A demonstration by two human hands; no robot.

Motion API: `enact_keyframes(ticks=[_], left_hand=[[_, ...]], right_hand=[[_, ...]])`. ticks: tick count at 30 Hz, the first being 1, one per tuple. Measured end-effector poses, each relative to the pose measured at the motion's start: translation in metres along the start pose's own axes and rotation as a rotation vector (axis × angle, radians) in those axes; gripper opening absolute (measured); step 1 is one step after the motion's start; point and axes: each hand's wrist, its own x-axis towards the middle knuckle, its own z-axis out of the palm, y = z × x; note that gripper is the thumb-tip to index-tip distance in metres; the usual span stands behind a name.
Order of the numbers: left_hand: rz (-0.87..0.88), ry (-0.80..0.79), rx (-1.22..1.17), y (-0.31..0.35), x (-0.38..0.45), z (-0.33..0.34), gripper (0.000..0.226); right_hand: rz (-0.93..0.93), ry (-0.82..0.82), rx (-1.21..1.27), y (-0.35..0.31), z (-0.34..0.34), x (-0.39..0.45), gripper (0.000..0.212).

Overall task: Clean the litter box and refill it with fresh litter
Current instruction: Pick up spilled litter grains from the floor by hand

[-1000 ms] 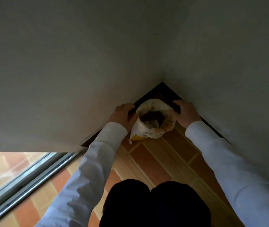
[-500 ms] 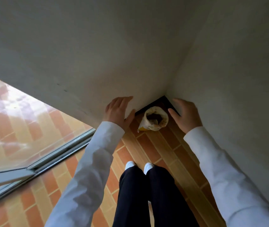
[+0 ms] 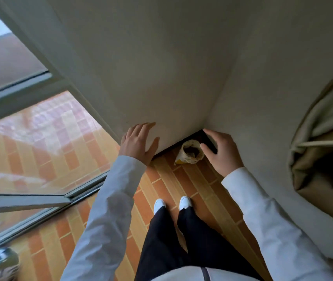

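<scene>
Two pale plastered walls point(image 3: 171, 67) meet in a corner, and a tall window with a grey metal frame point(image 3: 19, 94) fills the left side. The floor of orange and tan brick-pattern tiles point(image 3: 165, 185) runs right up to the dark skirting in the corner. On the right hangs a bundle of beige and brown fabric point(image 3: 323, 142). The person stands facing the corner in dark trousers point(image 3: 177, 240) and white shoes point(image 3: 159, 203), white sleeves reaching forward. The left hand point(image 3: 137, 142) is spread wide with straight fingers, holding nothing, up by the left wall. The right hand point(image 3: 222, 151) is open too, fingers loosely bent, gripping nothing, just beside the bag. The small crumpled white and yellow bag point(image 3: 190, 154) with dark contents sits open-mouthed on the tiles, tucked into the corner.
</scene>
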Motion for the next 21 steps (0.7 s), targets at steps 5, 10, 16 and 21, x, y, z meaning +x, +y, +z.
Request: enact_keyframes(ticks=[5,10,16,21], left_hand=[[0.083,0.006,-0.003,0.002,-0.014,-0.035,0.048],[0.201,-0.079,-0.028,-0.005,-0.024,-0.051,0.05],[0.461,-0.228,-0.051,-0.002,-0.043,-0.063,0.052],[0.672,-0.33,-0.087,0.023,-0.069,-0.063,0.051]], right_hand=[[0.008,0.08,-0.001,-0.029,-0.016,-0.037,0.044],[0.118,0.211,0.004,-0.051,-0.004,-0.092,0.044],[0.364,0.421,0.046,-0.086,0.02,-0.179,0.042],[0.561,0.584,0.064,-0.1,0.031,-0.264,0.044]])
